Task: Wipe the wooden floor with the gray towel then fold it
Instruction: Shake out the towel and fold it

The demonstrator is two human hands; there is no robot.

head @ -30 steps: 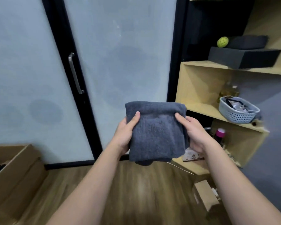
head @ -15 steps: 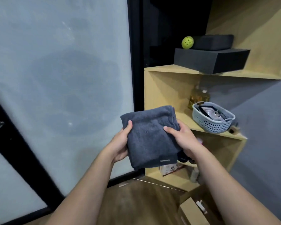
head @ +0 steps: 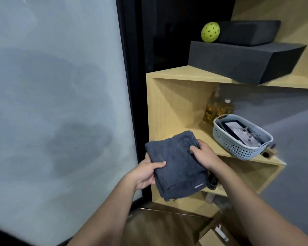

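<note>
The gray towel [head: 176, 166], folded into a thick rectangle, is held in the air in front of the wooden shelf unit. My left hand [head: 146, 173] grips its left edge, thumb on top and fingers underneath. My right hand [head: 203, 155] grips the right edge near the top corner, fingers curled over the cloth. The towel's far corner reaches over the front of the middle shelf [head: 210, 139]. A strip of the wooden floor [head: 160, 226] shows at the bottom.
A light blue plastic basket [head: 242, 141] with dark items and bottles [head: 217, 107] behind it stand on the middle shelf. Dark foam blocks [head: 238, 59] and a yellow-green holed ball [head: 210, 31] sit on the upper shelf. A frosted glass door [head: 57, 103] fills the left. Cardboard [head: 215, 237] lies lower right.
The view has swung right and closer to the shelf unit. Both hands have carried the folded towel toward the middle shelf, and it now lies flatter and tilted.
</note>
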